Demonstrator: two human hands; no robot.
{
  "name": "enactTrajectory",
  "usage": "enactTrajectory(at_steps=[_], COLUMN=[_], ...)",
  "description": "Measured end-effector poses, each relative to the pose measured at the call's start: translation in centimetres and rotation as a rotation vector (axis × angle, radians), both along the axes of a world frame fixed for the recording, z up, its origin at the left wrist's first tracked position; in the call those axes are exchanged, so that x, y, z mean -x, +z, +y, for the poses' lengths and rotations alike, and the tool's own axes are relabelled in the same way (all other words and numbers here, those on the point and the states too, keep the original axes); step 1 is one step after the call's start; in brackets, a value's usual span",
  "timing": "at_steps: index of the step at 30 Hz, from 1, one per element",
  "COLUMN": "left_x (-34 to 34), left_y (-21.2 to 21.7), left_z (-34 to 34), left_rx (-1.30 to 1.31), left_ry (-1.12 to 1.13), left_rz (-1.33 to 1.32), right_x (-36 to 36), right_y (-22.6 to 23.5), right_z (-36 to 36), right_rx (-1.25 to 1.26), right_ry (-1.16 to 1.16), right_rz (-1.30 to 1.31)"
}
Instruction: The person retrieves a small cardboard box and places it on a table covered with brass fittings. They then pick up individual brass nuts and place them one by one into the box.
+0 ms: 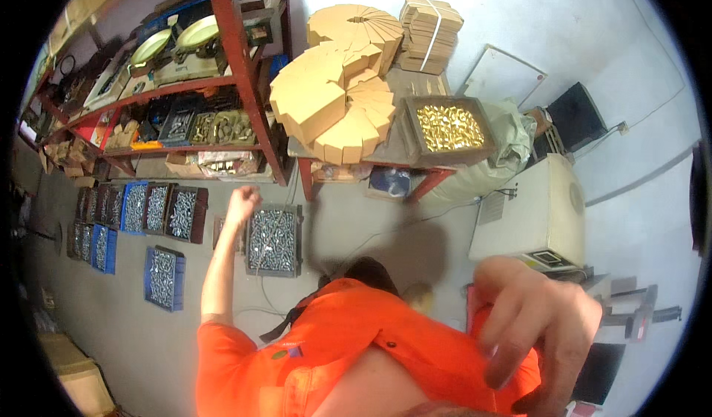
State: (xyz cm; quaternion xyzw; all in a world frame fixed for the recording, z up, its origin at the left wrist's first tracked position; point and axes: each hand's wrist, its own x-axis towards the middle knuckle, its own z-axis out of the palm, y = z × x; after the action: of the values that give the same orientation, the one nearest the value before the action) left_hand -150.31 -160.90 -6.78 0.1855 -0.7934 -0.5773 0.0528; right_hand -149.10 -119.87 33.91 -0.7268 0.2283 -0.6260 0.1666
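Our right hand [545, 328] hangs close to the lens with fingers [512, 358] loosely curled and apart, holding nothing, right by a co-worker's orange shirt [356, 343], while their raised fist [241, 198] hovers beside a dark tray of shiny grey metal bits [273, 240] on the floor.

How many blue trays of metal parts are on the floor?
3. One blue tray in the upper row, a second lower left, a third alone nearer me. More may hide at the dark rim.
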Motion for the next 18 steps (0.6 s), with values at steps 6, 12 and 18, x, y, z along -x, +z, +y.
enactTrajectory(at_steps=[6, 12, 18], left_x=[13.2, 20.7, 22.1], left_y=[8.8, 9.2, 2.5], left_z=[-1.3, -3.0, -2.1], left_rx=[0.190, 0.101, -0.500], left_ry=[0.040, 0.339, 0.657], left_rz=[0.256, 0.358, 0.205], right_x=[17.4, 43.3, 60.3], right_y=[-3.9, -18.8, -31.1], right_z=[-2.2, -3.0, -8.3], right_rx=[-0.052, -0.451, -0.869], right_ry=[0.103, -0.811, -0.882], right_rz=[0.087, -0.584, -0.841])
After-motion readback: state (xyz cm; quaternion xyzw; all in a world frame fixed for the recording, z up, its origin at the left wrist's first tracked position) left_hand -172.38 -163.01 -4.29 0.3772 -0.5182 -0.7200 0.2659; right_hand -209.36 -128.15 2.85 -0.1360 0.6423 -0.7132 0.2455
